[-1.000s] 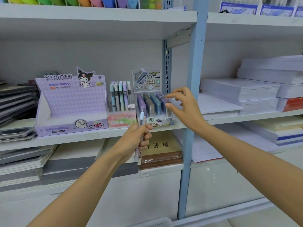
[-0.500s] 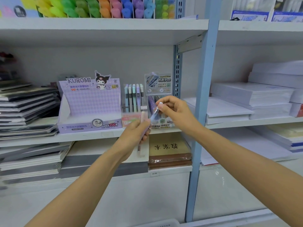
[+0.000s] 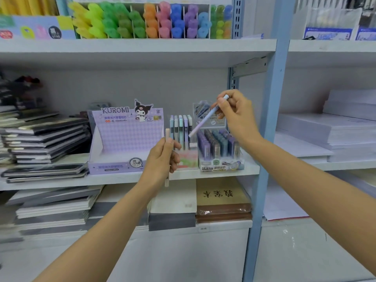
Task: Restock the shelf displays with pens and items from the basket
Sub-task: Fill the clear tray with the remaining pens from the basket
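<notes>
1. The person's left hand [image 3: 162, 157], near the centre of the frame, is bare, with slender fingers and smooth knuckles.
2. The left forearm [image 3: 97, 231] fills the stretch from the lower left corner to that hand; it is bare along all its visible length, slim and smooth.
3. The right hand [image 3: 237, 117], right of centre and higher up, is likewise bare; its fingers are slender, its nails too blurred to describe.
4. The right forearm [image 3: 305, 180] reaches the lower right edge uncovered, looking broader toward that edge.
</notes>
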The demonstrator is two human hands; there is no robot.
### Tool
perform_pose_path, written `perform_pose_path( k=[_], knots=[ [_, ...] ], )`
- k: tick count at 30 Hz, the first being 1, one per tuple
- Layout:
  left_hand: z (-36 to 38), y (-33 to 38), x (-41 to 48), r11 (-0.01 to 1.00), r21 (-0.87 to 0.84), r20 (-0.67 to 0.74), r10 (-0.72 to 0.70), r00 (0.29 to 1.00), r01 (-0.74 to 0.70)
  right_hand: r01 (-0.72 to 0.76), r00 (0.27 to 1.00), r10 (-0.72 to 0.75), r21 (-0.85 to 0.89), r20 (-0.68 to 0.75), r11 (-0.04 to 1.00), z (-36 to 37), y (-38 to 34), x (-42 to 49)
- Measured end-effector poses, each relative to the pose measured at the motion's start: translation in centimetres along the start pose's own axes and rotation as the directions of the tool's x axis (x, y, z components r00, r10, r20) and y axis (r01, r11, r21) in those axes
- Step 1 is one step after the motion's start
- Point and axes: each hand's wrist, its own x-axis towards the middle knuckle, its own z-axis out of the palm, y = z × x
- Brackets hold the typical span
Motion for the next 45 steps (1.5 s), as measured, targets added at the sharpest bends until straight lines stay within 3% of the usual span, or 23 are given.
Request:
perform_pose_path(
  k=[8,15,22,28,33,39,42,45],
  knots=[
    [-0.4,-1.2,1.6,0.993,0.006,-0.027,-0.115,0.993,0.115,0.046,0.976,0.017,-0.284,0.216,0.958,3.3,3.3,1.0],
    [-1.0,-2.0,2.6,0.993,0.092,-0.018,-0.076,0.997,0.077,0.131,0.926,0.021,-0.375,0.376,0.918,3.6,3.2,2.2],
    [-1.1,-2.4,2.8,0.995,0.099,-0.04,-0.013,0.999,0.017,0.069,0.967,0.028,-0.366,0.254,0.928,5.2,4.5,1.5],
    [-1.2,-1.9,2.6,0.998,0.053,-0.012,-0.033,0.999,0.034,0.073,0.967,0.063,-0.507,0.247,0.859,5.4,5.0,1.0],
    [-1.2,-0.9,1.8,0.999,-0.013,0.004,-0.031,1.0,0.031,0.044,0.987,0.0,-0.266,0.163,0.963,4.4,1.7,0.3],
    [-0.6,0.3,0.7,0.999,-0.047,0.074,0.015,0.997,-0.011,-0.158,0.89,0.137,0.013,0.435,0.987,5.7,-0.7,-2.5],
    [-0.8,0.7,0.5,0.999,-0.025,0.094,0.045,0.995,-0.043,-0.14,0.907,0.099,0.07,0.41,0.988,5.7,-1.2,-2.6],
    [-1.9,0.7,0.3,0.999,0.026,0.082,0.041,0.996,-0.044,-0.19,0.945,0.135,0.163,0.298,0.968,5.0,-1.7,-1.8]
  ],
)
